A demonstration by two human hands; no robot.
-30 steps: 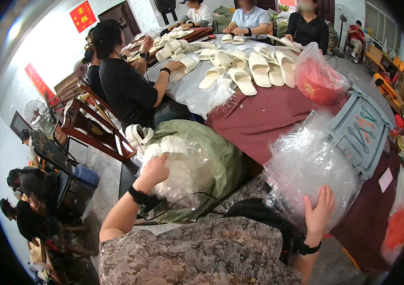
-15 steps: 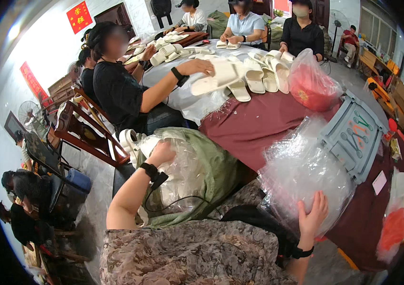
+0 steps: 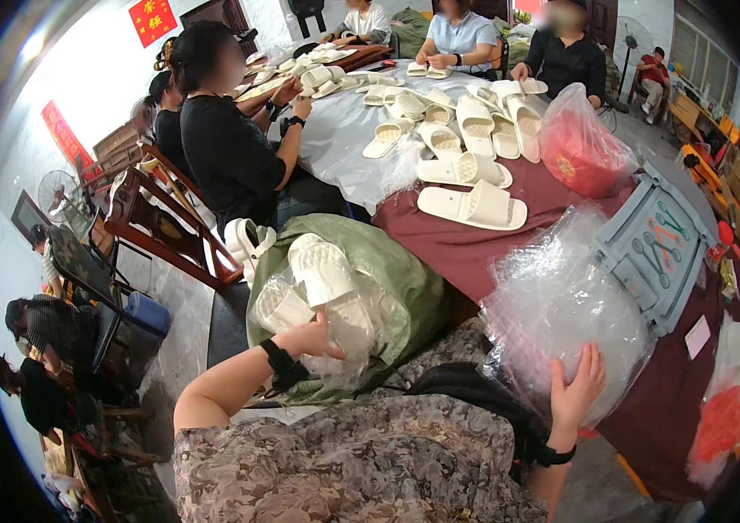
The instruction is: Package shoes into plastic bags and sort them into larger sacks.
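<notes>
Left hand (image 3: 313, 338) grips bagged slippers (image 3: 322, 288) over green sack (image 3: 387, 270), fingers closed on film under the pair. Right hand (image 3: 581, 392) lies flat on bag stack (image 3: 561, 305) at counter (image 3: 474, 248) edge, fingers spread. Best practice: support pair from below, keep film taut, pin stack so one bag peels free.

left hand (image 3: 313, 338) gripping slipper (image 3: 328, 281), plastic bags (image 3: 561, 305)
</notes>
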